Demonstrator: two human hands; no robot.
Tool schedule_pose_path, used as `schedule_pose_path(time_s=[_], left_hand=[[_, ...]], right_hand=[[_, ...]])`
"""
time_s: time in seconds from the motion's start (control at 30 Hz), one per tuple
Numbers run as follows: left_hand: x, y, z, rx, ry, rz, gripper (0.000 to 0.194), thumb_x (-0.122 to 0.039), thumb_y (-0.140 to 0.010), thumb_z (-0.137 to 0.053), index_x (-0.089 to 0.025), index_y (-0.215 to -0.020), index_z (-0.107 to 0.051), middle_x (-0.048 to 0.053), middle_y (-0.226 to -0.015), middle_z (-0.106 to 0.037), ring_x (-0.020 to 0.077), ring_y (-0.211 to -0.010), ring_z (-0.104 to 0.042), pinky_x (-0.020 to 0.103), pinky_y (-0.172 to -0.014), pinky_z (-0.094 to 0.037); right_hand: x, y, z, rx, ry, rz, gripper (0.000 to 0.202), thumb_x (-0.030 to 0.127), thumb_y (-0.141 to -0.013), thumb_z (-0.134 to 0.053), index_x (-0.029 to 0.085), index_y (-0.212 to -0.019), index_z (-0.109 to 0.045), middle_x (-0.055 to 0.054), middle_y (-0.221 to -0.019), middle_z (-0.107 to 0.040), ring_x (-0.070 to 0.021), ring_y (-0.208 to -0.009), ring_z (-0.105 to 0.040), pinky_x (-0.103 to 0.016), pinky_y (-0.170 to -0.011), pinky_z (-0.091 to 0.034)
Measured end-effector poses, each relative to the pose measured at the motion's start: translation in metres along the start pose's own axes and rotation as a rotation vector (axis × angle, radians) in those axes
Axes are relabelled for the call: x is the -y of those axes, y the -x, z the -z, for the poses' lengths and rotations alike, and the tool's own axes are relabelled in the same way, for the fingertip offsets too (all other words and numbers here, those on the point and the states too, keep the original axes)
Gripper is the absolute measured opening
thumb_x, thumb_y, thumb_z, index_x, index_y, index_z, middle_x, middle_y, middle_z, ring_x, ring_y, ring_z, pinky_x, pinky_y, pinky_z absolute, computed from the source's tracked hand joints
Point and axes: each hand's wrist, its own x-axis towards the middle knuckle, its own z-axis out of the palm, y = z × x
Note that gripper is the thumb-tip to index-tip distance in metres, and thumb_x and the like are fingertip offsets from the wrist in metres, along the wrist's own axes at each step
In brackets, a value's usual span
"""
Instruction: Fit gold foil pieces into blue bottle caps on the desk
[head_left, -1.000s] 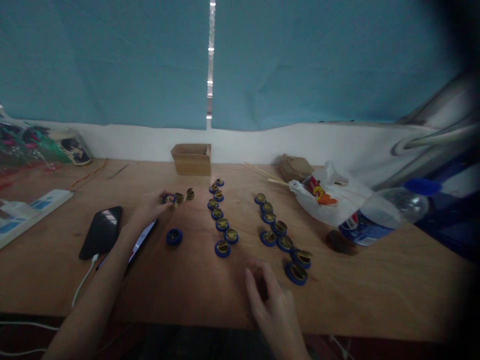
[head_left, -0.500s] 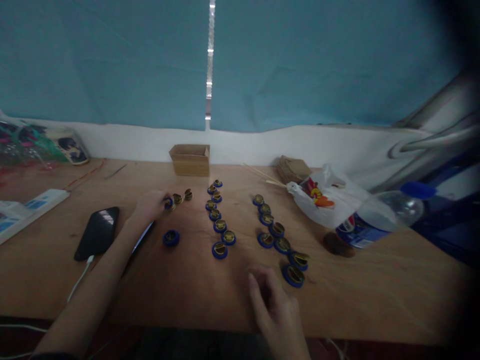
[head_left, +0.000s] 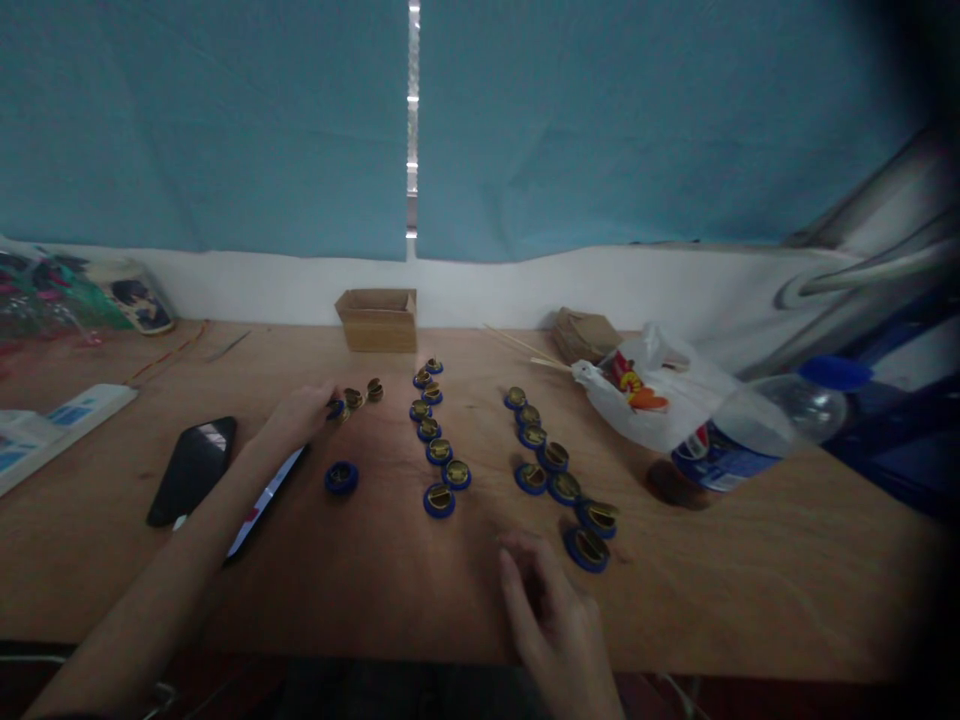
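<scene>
My left hand (head_left: 304, 415) reaches to the left middle of the table, its fingers closed on a small blue round piece (head_left: 335, 409). Right beyond the fingertips sit two gold-coloured hinged round pieces (head_left: 353, 398). Nearer to me lies a blue ring-like piece (head_left: 342, 477) with a dark inside. My right hand (head_left: 551, 610) rests at the front edge, fingers loosely curled toward the thumb, with nothing visible in it. Beside it runs a slanting row of blue round bases with gold hinged tops (head_left: 565, 488). Another such row (head_left: 439, 451) stands in the middle.
An open cardboard box (head_left: 377, 320) stands by the wall. To the left are a phone (head_left: 193, 470), a dark flat device (head_left: 266, 505) under my forearm and a white power strip (head_left: 67, 425). On the right lie a plastic bag (head_left: 649, 400) and a bottle (head_left: 765, 425).
The view has shifted slightly, and my left forearm has swung a little, baring more of the dark flat device. My left fingers stay at the blue piece; my right hand is still.
</scene>
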Motion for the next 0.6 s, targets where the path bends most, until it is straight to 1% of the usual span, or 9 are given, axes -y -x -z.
schedule_pose_path(time_s=[0.13,0.3,0.47,0.57,0.6], left_hand=[[0.004,0.0,0.001,0.098,-0.158,-0.048,0.03,-0.03,-0.092,-0.058,-0.016,-0.118,-0.057,0.009,-0.118,-0.061,0.0222,-0.1,-0.063,0.043,-0.083,-0.054],[0.005,-0.003,-0.002,0.138,-0.261,-0.109,0.025,-0.029,-0.092,-0.057,-0.016,-0.113,-0.06,0.008,-0.115,-0.063,0.0215,-0.099,-0.063,0.042,-0.084,-0.053],[0.002,-0.005,-0.002,0.105,-0.29,-0.147,0.021,-0.029,-0.092,-0.057,-0.015,-0.108,-0.062,0.007,-0.107,-0.066,0.0194,-0.092,-0.065,0.039,-0.081,-0.054],[-0.001,-0.002,0.004,0.035,-0.266,-0.172,0.013,-0.021,-0.091,-0.055,-0.016,-0.097,-0.065,0.007,-0.093,-0.069,0.0219,-0.084,-0.067,0.037,-0.076,-0.053],[-0.003,0.0,0.008,0.002,-0.251,-0.183,0.013,-0.017,-0.09,-0.053,-0.017,-0.094,-0.066,0.008,-0.091,-0.069,0.0235,-0.082,-0.068,0.036,-0.074,-0.053]], right_hand=[[-0.001,0.0,0.0,0.006,-0.006,0.016,0.018,0.032,-0.096,-0.045,0.022,-0.103,-0.058,-0.003,-0.086,-0.073,-0.0188,-0.074,-0.072,-0.023,-0.064,-0.055],[-0.002,0.002,0.001,0.015,-0.011,0.002,0.018,0.032,-0.096,-0.044,0.023,-0.103,-0.058,-0.003,-0.09,-0.073,-0.0178,-0.079,-0.073,-0.022,-0.068,-0.055],[0.0,0.002,0.002,0.024,-0.024,0.012,0.017,0.031,-0.096,-0.044,0.023,-0.102,-0.058,-0.003,-0.09,-0.073,-0.0172,-0.079,-0.072,-0.021,-0.068,-0.054],[0.0,0.001,0.003,0.013,-0.039,0.029,0.016,0.03,-0.096,-0.045,0.023,-0.1,-0.058,-0.002,-0.087,-0.071,-0.0165,-0.076,-0.071,-0.021,-0.066,-0.053],[0.001,0.001,0.004,0.014,-0.05,0.031,0.016,0.03,-0.096,-0.045,0.023,-0.099,-0.059,-0.002,-0.084,-0.07,-0.0161,-0.074,-0.07,-0.021,-0.064,-0.052]])
